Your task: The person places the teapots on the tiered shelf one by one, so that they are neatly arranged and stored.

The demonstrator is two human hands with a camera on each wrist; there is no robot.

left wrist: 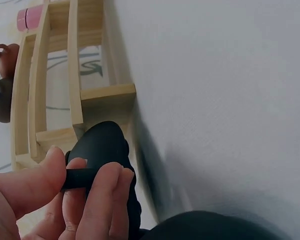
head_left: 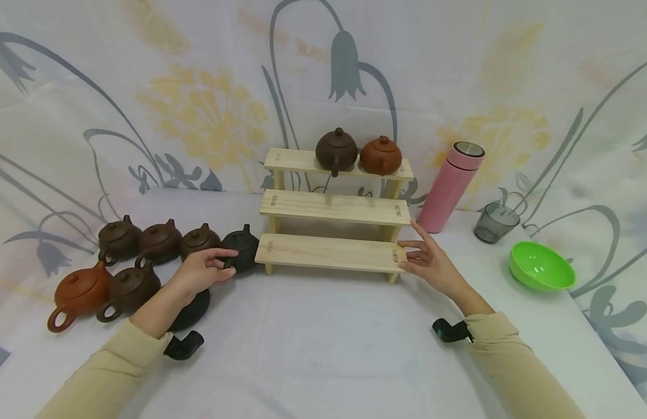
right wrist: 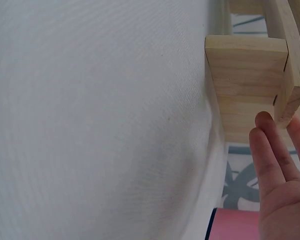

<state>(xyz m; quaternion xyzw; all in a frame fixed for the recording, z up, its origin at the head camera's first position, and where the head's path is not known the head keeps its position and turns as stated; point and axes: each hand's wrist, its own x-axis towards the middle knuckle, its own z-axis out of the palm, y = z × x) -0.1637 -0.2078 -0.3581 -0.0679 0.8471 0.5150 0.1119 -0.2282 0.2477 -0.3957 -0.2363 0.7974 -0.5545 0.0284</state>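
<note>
My left hand [head_left: 203,270] pinches the loop handle of a black teapot [head_left: 243,247] between thumb and fingers. The teapot's body is right beside the left end of a three-tier wooden stand [head_left: 329,251], close to the lowest board. At the stand's other end, my right hand [head_left: 428,259] touches the lowest board, its index finger reaching up toward the middle one. Fairly straight fingers [right wrist: 267,160] show there in the right wrist view. A dark brown teapot [head_left: 336,151] and a reddish-brown teapot [head_left: 381,156] sit side by side on the top board.
Several brown teapots [head_left: 160,241] and an orange-brown one [head_left: 82,289] stand at the left. A black rounded object [head_left: 195,308] is partly hidden by my left forearm. Right of the stand are a pink thermos [head_left: 449,189], a grey transparent cup [head_left: 496,223] and a green bowl [head_left: 541,266].
</note>
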